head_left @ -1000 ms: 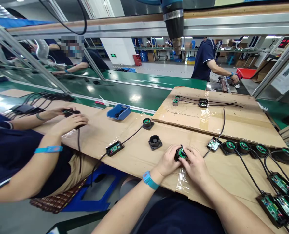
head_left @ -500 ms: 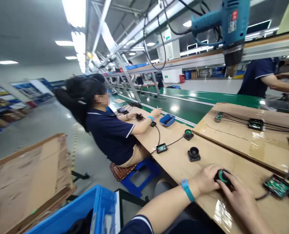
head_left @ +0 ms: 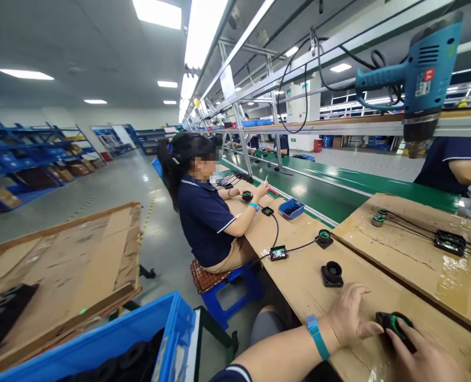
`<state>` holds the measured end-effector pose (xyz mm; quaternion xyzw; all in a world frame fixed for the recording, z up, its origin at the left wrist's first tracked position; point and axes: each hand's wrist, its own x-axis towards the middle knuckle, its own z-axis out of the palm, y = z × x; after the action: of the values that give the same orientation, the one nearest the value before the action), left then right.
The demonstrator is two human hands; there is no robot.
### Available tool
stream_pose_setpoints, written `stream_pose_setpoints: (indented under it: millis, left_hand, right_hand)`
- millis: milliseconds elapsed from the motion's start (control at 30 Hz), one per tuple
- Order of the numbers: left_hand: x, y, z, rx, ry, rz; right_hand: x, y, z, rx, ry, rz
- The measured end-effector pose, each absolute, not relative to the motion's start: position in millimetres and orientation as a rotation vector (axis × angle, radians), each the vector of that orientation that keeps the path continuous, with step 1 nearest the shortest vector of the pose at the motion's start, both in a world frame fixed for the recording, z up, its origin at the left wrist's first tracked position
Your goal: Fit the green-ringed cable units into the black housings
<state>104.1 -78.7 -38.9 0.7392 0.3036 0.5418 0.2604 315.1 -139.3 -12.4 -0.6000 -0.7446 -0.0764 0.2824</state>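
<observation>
My left hand (head_left: 349,318), with a teal strap at the wrist, is open above the cardboard. Its fingers are spread and its thumb points at a black round housing (head_left: 382,320) with a green ring-shaped board inside. The fingers of my right hand (head_left: 426,353) grip that housing from its right side, partly covering it. Just beyond my left hand, a black square-flanged housing (head_left: 332,274) sits with its round collar up. Farther off, a similar housing with a green board (head_left: 324,239) is joined by a cable to a small box with an open circuit board (head_left: 278,253).
A co-worker (head_left: 206,223) sits to the left, handling a similar housing. A blue bin (head_left: 172,323) of black parts stands at lower left. A teal power driver (head_left: 428,79) hangs at upper right. More cabled parts (head_left: 450,242) lie on the right board. A green conveyor (head_left: 319,185) runs behind.
My left hand has come off the housing and opened, while my right hand keeps hold of it. The view has swung left, so the surroundings appear shifted to the right.
</observation>
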Motion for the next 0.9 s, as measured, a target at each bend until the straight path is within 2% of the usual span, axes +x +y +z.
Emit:
stream_pose_setpoints:
  millis: [267, 467, 600, 733, 900]
  left_hand:
    - [104.2, -80.0, -33.8, 2.005, 0.825, 1.419]
    - [99.1, -85.5, -28.3, 1.984, 0.831, 1.332]
    - [98.4, -88.5, -31.9, 2.061, 0.787, 1.264]
    - [101.8, -89.4, -35.4, 2.23, 0.773, 1.127]
    - [106.2, -94.0, -31.6, 2.411, 0.741, 0.999]
  right_hand:
    - [315.9, -139.7, -22.6, -1.696, -2.101, -0.214]
    - [297.1, -148.6, -3.7, -1.736, -1.955, -0.315]
    - [274.3, -146.1, 3.0, -1.892, -2.111, -0.032]
    - [287.0, -148.7, 22.5, -1.916, -2.077, 0.158]
    - [350.1, -163.7, 69.1, -2.192, -2.167, -0.086]
